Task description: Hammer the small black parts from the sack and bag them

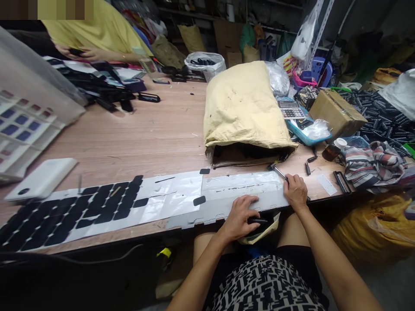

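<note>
My right hand (295,192) is closed round the handle of a small hammer (279,172) at the table's front edge. The hammer's head points forward and left, close to the sack's mouth. My left hand (241,216) lies on the grey strip (191,219) along the edge, fingers stretched and apart. Just by its thumb is a dark elongated piece (258,220); whether they touch I cannot tell. Below, a pale open bag (264,233) sits between my thighs. Left of my hands, a white sheet (175,196) carries rows of black rounded pieces (61,216).
A large cream sack (241,103) lies ahead, its dark mouth facing me. To the right are a calculator (290,109), a cardboard box (339,113) and a striped cloth (372,162). A white crate (26,125) stands left. Across the table sits a person in yellow (100,32).
</note>
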Tool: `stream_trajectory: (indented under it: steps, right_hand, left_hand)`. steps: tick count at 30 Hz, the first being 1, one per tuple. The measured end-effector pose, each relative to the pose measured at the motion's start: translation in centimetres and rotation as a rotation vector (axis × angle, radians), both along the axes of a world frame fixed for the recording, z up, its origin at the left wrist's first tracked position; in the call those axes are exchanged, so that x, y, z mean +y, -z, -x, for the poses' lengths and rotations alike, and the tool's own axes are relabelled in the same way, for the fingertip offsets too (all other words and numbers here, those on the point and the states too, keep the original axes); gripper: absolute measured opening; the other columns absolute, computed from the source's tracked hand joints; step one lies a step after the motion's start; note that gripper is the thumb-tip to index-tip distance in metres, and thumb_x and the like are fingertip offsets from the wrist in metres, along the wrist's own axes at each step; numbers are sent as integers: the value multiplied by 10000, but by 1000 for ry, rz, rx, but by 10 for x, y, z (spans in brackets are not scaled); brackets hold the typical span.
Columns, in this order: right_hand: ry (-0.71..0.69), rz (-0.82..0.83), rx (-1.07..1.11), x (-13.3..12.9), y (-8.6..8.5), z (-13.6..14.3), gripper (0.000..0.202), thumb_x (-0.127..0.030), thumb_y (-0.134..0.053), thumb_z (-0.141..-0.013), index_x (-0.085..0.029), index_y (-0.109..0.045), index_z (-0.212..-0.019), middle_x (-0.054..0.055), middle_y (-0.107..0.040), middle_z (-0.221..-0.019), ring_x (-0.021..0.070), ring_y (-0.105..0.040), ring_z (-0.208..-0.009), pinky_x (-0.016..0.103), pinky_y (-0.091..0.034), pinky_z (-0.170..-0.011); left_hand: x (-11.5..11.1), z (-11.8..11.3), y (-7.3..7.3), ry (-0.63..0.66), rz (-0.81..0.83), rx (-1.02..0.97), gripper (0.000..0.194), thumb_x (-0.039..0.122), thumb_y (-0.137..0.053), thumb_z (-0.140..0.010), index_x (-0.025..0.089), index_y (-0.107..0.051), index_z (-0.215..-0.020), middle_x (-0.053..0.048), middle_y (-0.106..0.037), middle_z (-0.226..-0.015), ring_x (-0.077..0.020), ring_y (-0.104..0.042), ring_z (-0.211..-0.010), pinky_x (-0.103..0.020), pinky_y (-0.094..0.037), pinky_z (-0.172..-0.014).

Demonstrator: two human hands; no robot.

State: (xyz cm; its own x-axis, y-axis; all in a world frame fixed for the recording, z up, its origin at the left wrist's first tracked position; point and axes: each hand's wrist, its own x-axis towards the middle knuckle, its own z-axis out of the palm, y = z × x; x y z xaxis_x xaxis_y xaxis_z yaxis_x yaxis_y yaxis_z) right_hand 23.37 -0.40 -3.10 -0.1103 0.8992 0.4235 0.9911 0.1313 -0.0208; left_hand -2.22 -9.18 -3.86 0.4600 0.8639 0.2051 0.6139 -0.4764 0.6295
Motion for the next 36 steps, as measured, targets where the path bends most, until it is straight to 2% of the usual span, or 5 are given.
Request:
stream_trajectory:
  steps: [7, 16, 22, 27, 36]
  right_hand:
    - [17, -4, -2, -1, 1, 1, 260, -254, -526, -940, -211, -647, -1166, 63, -589, -942, 224, -464, -890, 321, -324, -745]
    - [10, 16, 16, -1, 1, 1, 247, -265, -525, -939, -213, -641, -1151, 64, -580, -951, 223, -459, -895, 318, -325, -747]
    - [20, 44, 23, -2, 0, 2, 254, -263, -520, -940, -212, -644, -1155, 70, -582, -954, 228, -454, -908, 319, -333, -759]
    - [17, 61, 25, -3, -1, 2, 255, -262, -514, -941, -206, -647, -1152, 77, -586, -961, 231, -459, -901, 327, -339, -770]
    - [10, 31, 31, -2, 0, 2, 263, -253, -510, -941, -199, -647, -1159, 81, -593, -961, 234, -464, -908, 325, -337, -765]
  left_hand:
    - [4, -3, -9, -20, 15, -16, 350, 366, -859, -670, 260, -745, -984, -86, -612, -1346, -344, -492, -1274, -523, -394, -1074]
    - [174, 0, -25, -824, 138, -241, 367, 441, -724, -791, 143, -715, -1004, -117, -740, -966, -286, -684, -948, -363, -514, -839]
    - [237, 7, -21, -860, 245, -38, 282, 421, -687, -819, 169, -750, -929, -127, -749, -1040, -349, -677, -1047, -371, -501, -834]
    - [205, 18, -18, -859, 234, -125, 305, 416, -734, -795, 157, -774, -950, -97, -749, -951, -289, -680, -950, -339, -493, -791]
    - [84, 13, 8, -359, -26, -46, 201, 405, -776, -801, 259, -804, -936, -47, -663, -939, -236, -572, -937, -367, -491, -859]
